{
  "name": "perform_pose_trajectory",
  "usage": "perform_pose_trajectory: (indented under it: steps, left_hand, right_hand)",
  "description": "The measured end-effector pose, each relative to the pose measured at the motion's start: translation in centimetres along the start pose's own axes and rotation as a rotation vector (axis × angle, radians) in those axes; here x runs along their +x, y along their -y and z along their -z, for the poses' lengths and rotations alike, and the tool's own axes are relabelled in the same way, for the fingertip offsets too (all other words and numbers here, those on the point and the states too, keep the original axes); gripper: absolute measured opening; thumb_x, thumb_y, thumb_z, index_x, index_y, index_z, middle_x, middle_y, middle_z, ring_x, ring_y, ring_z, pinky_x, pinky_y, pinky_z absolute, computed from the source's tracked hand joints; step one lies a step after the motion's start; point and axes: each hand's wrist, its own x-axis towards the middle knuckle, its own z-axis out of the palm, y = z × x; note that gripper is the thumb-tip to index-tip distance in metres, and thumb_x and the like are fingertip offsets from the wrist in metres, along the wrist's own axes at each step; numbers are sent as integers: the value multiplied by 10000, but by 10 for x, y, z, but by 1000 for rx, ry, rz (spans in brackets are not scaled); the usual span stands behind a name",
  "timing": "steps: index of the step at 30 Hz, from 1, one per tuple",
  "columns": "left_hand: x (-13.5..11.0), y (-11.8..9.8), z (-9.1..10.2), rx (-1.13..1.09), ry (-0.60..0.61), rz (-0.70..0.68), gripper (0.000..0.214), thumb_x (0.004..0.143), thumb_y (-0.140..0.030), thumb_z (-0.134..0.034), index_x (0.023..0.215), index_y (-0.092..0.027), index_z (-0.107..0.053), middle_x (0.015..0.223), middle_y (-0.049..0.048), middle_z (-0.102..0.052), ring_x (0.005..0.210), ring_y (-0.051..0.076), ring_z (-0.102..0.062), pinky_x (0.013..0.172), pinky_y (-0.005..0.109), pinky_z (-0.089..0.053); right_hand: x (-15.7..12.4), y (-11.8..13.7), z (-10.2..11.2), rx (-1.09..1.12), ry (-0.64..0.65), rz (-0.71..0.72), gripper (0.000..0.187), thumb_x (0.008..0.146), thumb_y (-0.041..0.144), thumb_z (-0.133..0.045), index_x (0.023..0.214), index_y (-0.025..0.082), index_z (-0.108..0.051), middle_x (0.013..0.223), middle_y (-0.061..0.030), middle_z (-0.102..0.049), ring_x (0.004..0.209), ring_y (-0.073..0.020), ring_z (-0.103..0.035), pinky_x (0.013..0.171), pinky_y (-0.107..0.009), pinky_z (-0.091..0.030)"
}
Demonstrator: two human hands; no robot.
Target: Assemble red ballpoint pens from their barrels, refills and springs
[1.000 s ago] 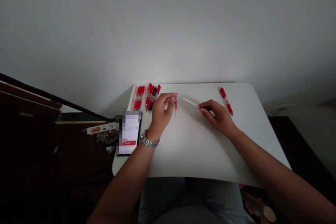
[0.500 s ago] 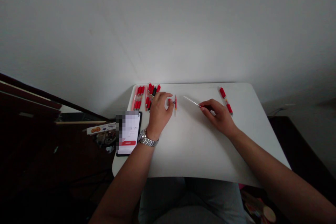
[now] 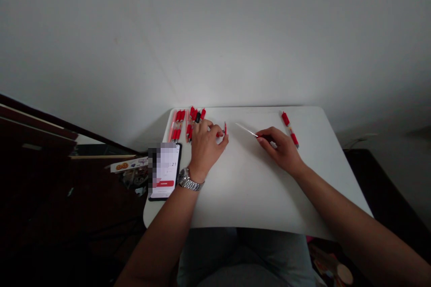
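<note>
My left hand (image 3: 206, 147), with a metal watch on its wrist, rests on the white table (image 3: 256, 188) with fingers closed round a small red pen part (image 3: 222, 132). Just behind it lies a pile of several red pens (image 3: 188, 124). My right hand (image 3: 281, 149) pinches a thin pen refill (image 3: 246, 130) that points up and to the left, its tip lifted over the table. A single red pen (image 3: 290, 129) lies right behind my right hand.
A phone (image 3: 164, 170) with a lit screen lies on the table's left front edge. Dark furniture and clutter stand to the left of the table. A plain white wall rises behind it. My lap shows below the front edge.
My left hand has come down from a raised pinch and moved slightly back, closing over the red part on the table. The right hand with the refill has hardly moved.
</note>
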Motion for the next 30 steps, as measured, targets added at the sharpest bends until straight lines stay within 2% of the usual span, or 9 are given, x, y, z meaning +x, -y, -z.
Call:
perform_pose_trajectory:
  steps: [8, 13, 30]
  left_hand:
    - [-1, 0, 0, 36, 60, -25, 41, 871, -232, -724, 836, -220, -708, 1043, 87, -601, 1029, 296, -525, 940, 482, -469]
    - [0, 0, 0, 38, 84, -33, 37, 881, -258, -724, 869, -227, -739, 1034, 76, -605, 1047, 284, -535, 986, 482, -455]
    - [-2, -4, -6, 21, 105, -85, 49, 829, -196, -742, 826, -223, -702, 1002, 66, -610, 999, 280, -546, 935, 466, -476]
  right_hand:
    - [0, -1, -1, 1, 0, -10, 201, 1001, 404, -590, 1045, 222, -664, 892, -60, -693, 766, -188, -680, 687, -327, -558]
    - [0, -3, -1, 0, 1, -19, 216, 1000, 419, -589, 1052, 224, -666, 911, -65, -699, 790, -195, -686, 701, -332, -561]
    - [2, 4, -1, 13, -2, -47, 302, 991, 510, -579, 1028, 225, -672, 896, -72, -702, 773, -202, -683, 681, -341, -566]
